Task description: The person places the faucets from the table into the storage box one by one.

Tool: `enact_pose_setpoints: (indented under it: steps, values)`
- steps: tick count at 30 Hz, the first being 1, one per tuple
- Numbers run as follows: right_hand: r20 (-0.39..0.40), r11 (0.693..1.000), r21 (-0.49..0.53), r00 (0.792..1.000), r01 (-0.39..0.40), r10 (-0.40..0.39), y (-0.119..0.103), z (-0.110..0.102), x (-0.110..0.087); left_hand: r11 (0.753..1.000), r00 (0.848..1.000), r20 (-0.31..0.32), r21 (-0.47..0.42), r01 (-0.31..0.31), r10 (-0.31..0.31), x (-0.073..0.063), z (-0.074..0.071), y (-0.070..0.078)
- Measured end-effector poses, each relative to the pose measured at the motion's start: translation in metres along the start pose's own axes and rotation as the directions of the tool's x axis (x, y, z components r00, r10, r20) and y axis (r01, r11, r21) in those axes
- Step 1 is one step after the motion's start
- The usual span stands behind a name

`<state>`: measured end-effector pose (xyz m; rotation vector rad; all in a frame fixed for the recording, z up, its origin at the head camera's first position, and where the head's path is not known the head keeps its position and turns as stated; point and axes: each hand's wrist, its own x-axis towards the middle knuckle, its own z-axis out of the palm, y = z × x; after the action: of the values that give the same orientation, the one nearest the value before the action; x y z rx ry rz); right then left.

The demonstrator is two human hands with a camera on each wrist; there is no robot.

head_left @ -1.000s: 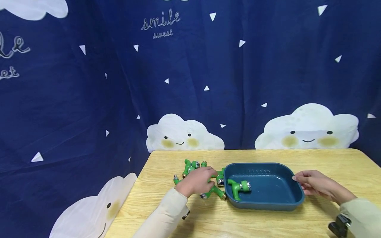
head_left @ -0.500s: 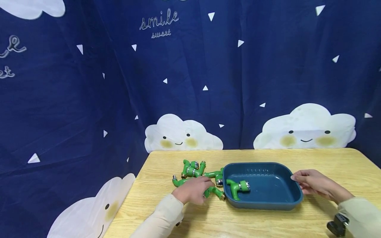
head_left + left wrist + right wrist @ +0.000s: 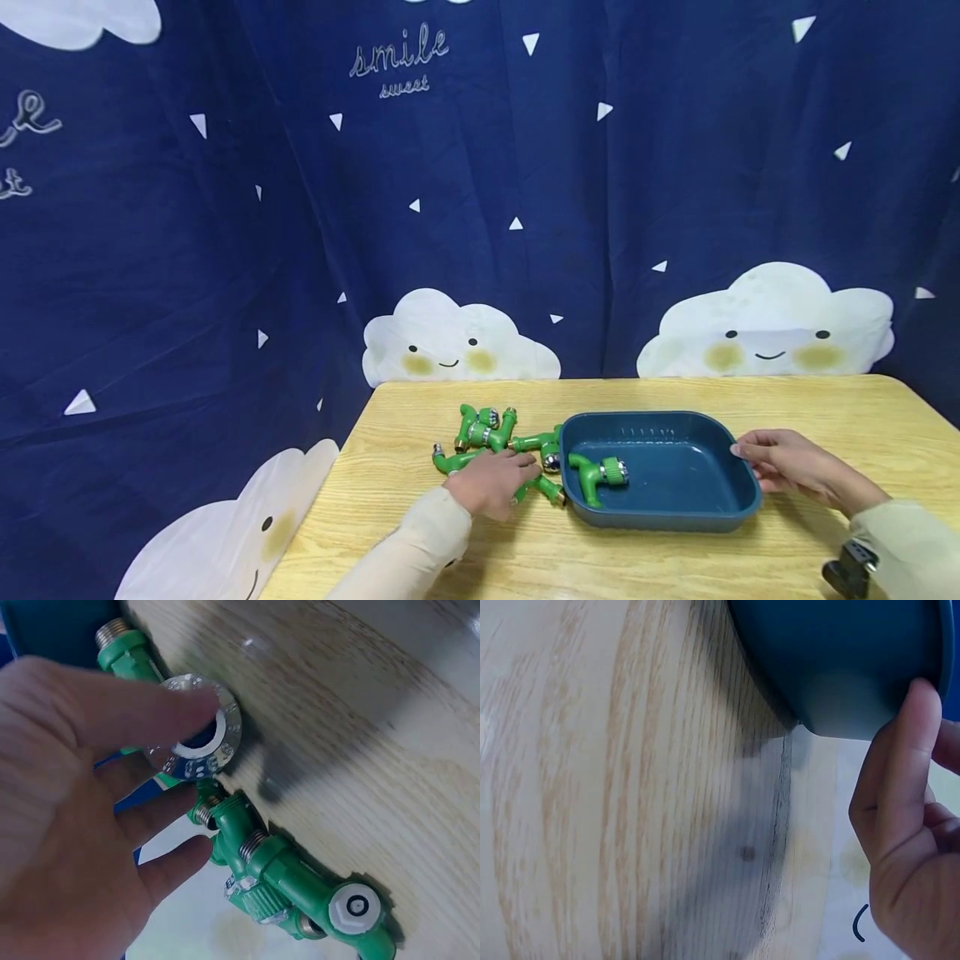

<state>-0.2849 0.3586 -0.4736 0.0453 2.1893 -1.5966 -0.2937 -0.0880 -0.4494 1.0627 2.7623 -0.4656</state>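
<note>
My left hand [image 3: 495,483] is over a green tap [image 3: 549,489] beside the tray. In the left wrist view its thumb lies across the tap's silver-ringed knob [image 3: 229,739], and the other fingers spread fairly straight on the far side. At the right end of the dark blue tray [image 3: 660,521], my right hand [image 3: 795,467] pinches the rim between thumb and fingers. The right wrist view shows the thumb [image 3: 919,712] against the tray wall. One green tap with a ribbed knob [image 3: 615,472] lies inside the tray at its left.
Several more green taps [image 3: 480,433] lie in a loose cluster left of the tray. One tap [image 3: 532,442] is close against the tray's left side. All stand on a light wooden table [image 3: 637,567], with a blue cloud-patterned curtain [image 3: 480,167] behind.
My left hand has drawn back a little toward me over the taps, uncovering more of the cluster behind it. The right hand keeps its hold on the tray rim.
</note>
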Motion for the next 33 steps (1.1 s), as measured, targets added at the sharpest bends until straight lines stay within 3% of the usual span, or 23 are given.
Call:
enact_pose_setpoints:
  steps: [5, 9, 18, 25, 33]
  values:
    - [0.013, 1.0, 0.001, 1.0, 0.014, -0.014, 0.0008, -0.0004, -0.0009, 0.997, 0.998, -0.041, 0.066, -0.045, 0.048, 0.0026, 0.001, -0.0012]
    - [0.007, 1.0, 0.005, 1.0, 0.007, -0.008, 0.0009, -0.0008, -0.0007, 0.998, 0.998, -0.052, 0.048, -0.044, 0.046, 0.0038, 0.0005, -0.0015]
    - [-0.003, 1.0, 0.01, 1.0, 0.011, -0.011, 0.0028, -0.0012, 0.0004, 0.999, 0.998, -0.044, 0.034, -0.036, 0.038, 0.0091, 0.0011, 0.0022]
    - [-0.01, 1.0, 0.004, 1.0, 0.01, -0.01, 0.0019, -0.0003, 0.0003, 0.995, 0.999, 0.013, -0.088, -0.046, 0.048, 0.0098, 0.0024, 0.006]
    - [-0.004, 1.0, 0.009, 1.0, 0.019, -0.019, 0.0021, 0.0005, -0.0004, 0.995, 0.996, 0.008, -0.056, -0.086, 0.087, 0.009, 0.0031, 0.0024]
